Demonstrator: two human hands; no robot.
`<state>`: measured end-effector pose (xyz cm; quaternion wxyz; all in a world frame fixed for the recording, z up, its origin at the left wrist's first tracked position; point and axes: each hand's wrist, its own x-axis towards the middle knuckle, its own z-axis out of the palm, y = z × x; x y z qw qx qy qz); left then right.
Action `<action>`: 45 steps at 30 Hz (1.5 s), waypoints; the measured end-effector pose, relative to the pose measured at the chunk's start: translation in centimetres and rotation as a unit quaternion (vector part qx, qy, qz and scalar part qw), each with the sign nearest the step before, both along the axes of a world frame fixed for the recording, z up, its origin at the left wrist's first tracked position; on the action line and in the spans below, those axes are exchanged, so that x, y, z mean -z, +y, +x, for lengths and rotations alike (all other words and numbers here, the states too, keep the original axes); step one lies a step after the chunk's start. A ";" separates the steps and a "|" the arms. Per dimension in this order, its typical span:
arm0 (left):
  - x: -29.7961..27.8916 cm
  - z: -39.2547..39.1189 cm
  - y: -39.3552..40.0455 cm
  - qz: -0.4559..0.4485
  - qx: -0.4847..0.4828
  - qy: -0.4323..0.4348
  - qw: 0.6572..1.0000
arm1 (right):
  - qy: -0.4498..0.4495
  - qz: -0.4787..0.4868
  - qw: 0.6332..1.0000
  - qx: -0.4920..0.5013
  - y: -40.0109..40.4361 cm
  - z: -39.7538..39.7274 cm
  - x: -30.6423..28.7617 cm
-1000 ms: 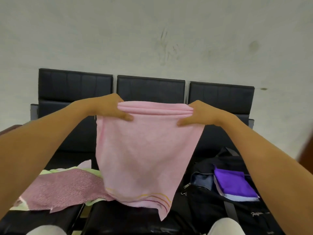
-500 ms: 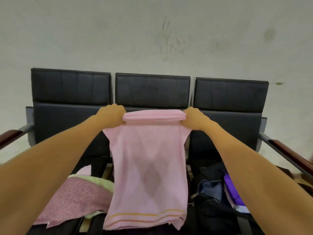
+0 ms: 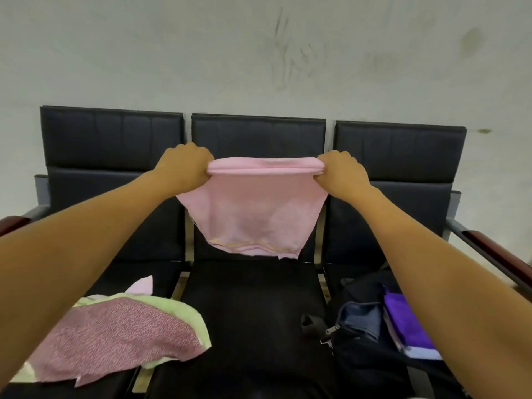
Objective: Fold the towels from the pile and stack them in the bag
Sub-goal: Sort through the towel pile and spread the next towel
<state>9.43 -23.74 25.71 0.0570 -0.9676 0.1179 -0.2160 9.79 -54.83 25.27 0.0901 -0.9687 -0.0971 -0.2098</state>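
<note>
A light pink towel [image 3: 253,214] hangs in the air in front of the middle seat's backrest, its top edge doubled over. My left hand [image 3: 184,167] grips the top left corner and my right hand [image 3: 341,174] grips the top right corner, both arms stretched out. The towel's striped hem hangs free above the seat. On the left seat lies the pile [image 3: 123,332]: a speckled pink towel on a pale green one. The open black bag [image 3: 371,349] stands on the right seat, holding a folded purple towel [image 3: 407,321] on lighter ones.
A black three-seat bench [image 3: 253,309] stands against a pale wall. Dark red armrests stick out at the far left [image 3: 13,224] and far right [image 3: 495,249]. The bag's strap and zipper [image 3: 325,331] lie at the middle seat's right edge.
Both hands have lifted the pink towel up and away toward the backrest. Its hem, which hung low over the seats, now hangs well above the middle seat.
</note>
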 end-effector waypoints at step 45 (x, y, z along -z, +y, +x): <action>31.2 -13.2 2.0 -0.178 0.011 0.374 0.910 | 0.386 0.195 0.894 -0.114 -2.3 -13.3 30.2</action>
